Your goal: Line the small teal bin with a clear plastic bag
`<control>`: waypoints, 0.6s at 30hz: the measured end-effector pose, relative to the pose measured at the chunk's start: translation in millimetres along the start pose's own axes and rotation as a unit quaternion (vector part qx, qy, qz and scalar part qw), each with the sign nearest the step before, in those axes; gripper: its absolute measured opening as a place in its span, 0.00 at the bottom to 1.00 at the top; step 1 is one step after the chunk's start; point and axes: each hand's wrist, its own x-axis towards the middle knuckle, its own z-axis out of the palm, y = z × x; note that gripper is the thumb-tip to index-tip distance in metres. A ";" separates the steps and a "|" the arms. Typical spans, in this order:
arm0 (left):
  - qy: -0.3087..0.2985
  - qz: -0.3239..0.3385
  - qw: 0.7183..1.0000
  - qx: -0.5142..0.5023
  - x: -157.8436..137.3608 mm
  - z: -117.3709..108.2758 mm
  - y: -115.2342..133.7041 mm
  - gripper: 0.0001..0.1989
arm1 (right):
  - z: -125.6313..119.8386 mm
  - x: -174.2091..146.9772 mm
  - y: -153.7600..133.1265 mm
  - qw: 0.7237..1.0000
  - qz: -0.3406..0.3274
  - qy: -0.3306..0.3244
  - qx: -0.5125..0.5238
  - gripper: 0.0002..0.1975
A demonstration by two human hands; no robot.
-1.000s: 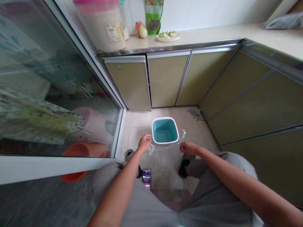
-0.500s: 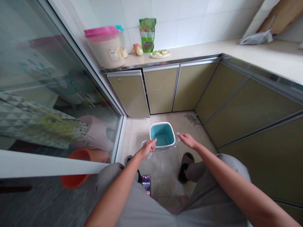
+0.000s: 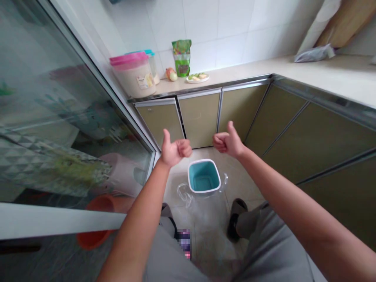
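Seen from above, the teal bin's [image 3: 203, 172] outer walls are hidden below its white rim [image 3: 203, 192]. Clear plastic [image 3: 185, 194] beside it is too faint to trace in full. On the floor, a dark object [image 3: 184, 239] is pixelated — its face unreadable. The left forearm [image 3: 143, 215] is cut off at the bottom edge, the right forearm [image 3: 290, 199] at the lower right corner. A teal-lidded container [image 3: 153, 64] is mostly hidden behind a pink-lidded one [image 3: 127, 78] — the latter's label [image 3: 145, 82] too small to read. A white door bar [image 3: 58, 220] hides part of an orange bucket [image 3: 92, 239].
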 end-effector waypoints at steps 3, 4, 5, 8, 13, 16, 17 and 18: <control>0.009 -0.035 0.999 -0.034 59.4 -22.8 0.0 0.43 | -29.5 65.9 63.9 0.981 0.187 0.038 0.025 0.40; 0.009 -0.048 0.998 -0.036 69.3 -31.5 -2.9 0.43 | -37.5 77.4 80.1 0.976 0.212 0.038 0.039 0.40; 0.007 -0.056 0.998 -0.036 75.0 -39.5 -5.6 0.43 | -43.9 83.8 92.2 0.973 0.223 0.037 0.052 0.40; 0.001 -0.055 0.998 -0.040 77.0 -53.7 -5.9 0.43 | -52.6 83.6 107.4 0.972 0.218 0.038 0.075 0.40; 0.005 -0.034 0.999 -0.033 56.8 -45.1 -10.1 0.38 | -41.2 54.7 123.5 0.978 0.177 0.090 0.069 0.39; 0.053 -0.005 0.998 0.012 21.4 -44.7 -58.2 0.20 | -23.0 12.1 163.1 0.977 0.147 0.150 -0.039 0.32; 0.086 -0.001 0.996 0.037 6.2 -48.1 -82.5 0.14 | -15.8 -5.5 180.9 0.972 0.143 0.158 -0.101 0.28; 0.124 -0.017 0.990 0.068 -9.4 -53.1 -108.7 0.10 | -8.5 -22.9 199.5 0.962 0.150 0.146 -0.174 0.25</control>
